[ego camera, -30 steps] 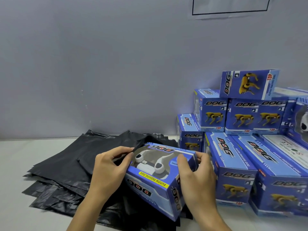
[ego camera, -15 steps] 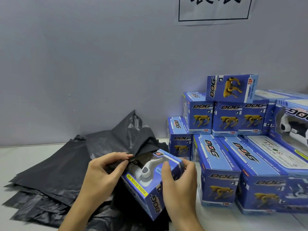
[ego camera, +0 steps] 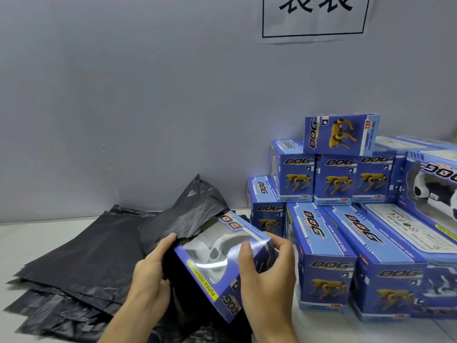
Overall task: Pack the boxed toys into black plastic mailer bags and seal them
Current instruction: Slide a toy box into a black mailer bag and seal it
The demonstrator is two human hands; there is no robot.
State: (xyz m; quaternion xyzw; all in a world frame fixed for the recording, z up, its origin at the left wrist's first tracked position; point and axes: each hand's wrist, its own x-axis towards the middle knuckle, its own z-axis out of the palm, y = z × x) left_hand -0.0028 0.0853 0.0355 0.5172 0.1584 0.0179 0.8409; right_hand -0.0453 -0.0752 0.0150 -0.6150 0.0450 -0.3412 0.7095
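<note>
- Head view: the toy box [ego camera: 222, 263], blue with a clear window showing a white toy dog, sat at about 6 o'clock in the frame, tilted, its far end tucked under the lifted lip of a black mailer bag [ego camera: 195, 214]
- The left hand [ego camera: 150, 271], at roughly 7 o'clock, was closed in a pinch on the bag's edge, fingertips touching the box's left corner and holding the black film up over it
- The right hand [ego camera: 267, 271], at about 5 o'clock, was curled around the near right end of the box, thumb on the window face and fingers wrapped over the far side, gripping it firmly
- Only the far part of the box lay inside the bag's mouth; most of the window and the yellow strip reading "FUNNY MOVING DOG" stayed outside
- A stack of flat black mailer bags [ego camera: 74, 276] spread across the pale surface [ego camera: 29, 233] toward 8 o'clock, under and beside the open bag
- A pile of matching blue boxes [ego camera: 341, 179], printed with yellow dogs, stood from 2 to 4 o'clock, stacked against the grey wall [ego camera: 123, 95], just beside the right hand
- A white paper sign [ego camera: 314, 18] with black characters hung on the wall at 12 to 1 o'clock, cut off by the top edge
</note>
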